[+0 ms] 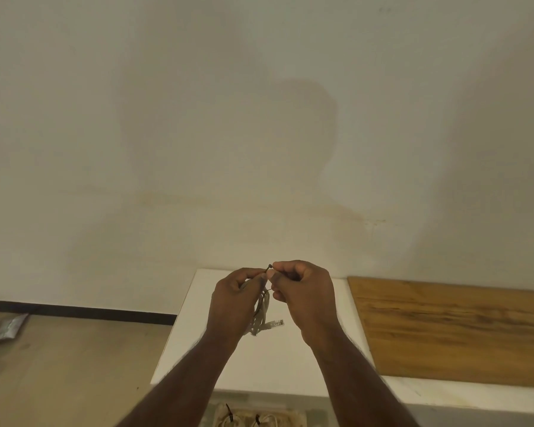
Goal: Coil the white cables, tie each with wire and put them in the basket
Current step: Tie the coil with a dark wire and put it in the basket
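Above the white table (pixel 259 365), left hand (pixel 233 303) grips coiled white cable (pixel 261 315) – right hand (pixel 302 291) pinches thin black wire (pixel 269 267)

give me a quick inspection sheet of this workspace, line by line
surface: white table top, bare where it shows; a wooden board lies beside it on the right.
job's things: a coiled white cable is held above the table; a thin black wire tie sticks up between the hands; a basket at the bottom edge holds cables already tied.
clutter: a silver packet on the floor at the left.
grip: left hand holds the coil; right hand pinches the wire tie.
cables: one plug end pokes out of the coil.
surroundings: plain pale wall with a dark skirting strip, tan floor.
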